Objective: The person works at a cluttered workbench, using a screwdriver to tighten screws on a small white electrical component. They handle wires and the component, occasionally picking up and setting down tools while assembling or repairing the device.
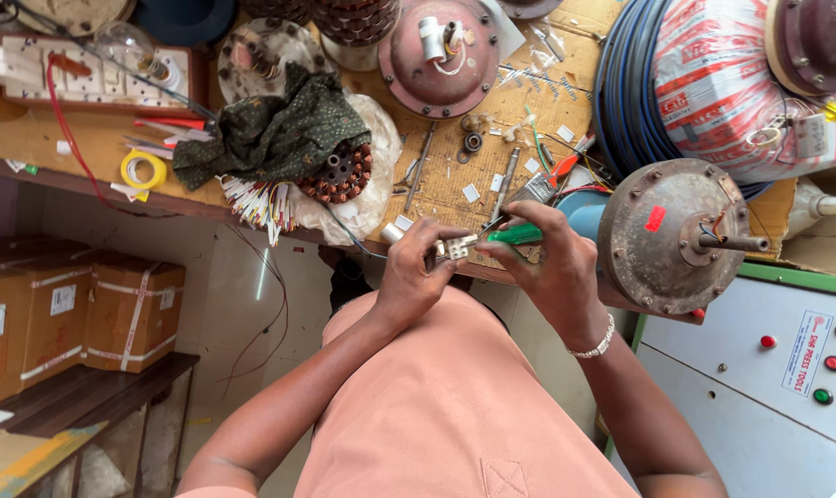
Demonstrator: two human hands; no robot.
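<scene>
Both hands are busy right at the front edge of the workbench (58,138). Left hand (416,267) is pinched shut on a small pale metal part (457,246), thumb and fingers wrapped round it, and the right hand (552,263) is closed on a green-handled screwdriver (515,234) whose tip end points straight at that part. So the little piece sits between the two hands, touching the left fingers, with the tool meeting it from the right. Can't tell exactly how the tip sits on it, too small.

Room-wise it's tight. Just right of the right hand there's a rusty round motor housing (669,235) with its shaft sticking out, nearly touching the knuckles. Past the hands on the bench is a wound stator (340,173) half under a dark green cloth (270,129), plus loose bits and scraps of paper. A roll of yellow tape (143,170) lies well off to the left. Below the bench edge, toward the body, it's open air over the orange shirt (446,406). Cardboard boxes (77,314) sit on a low shelf far left.
</scene>
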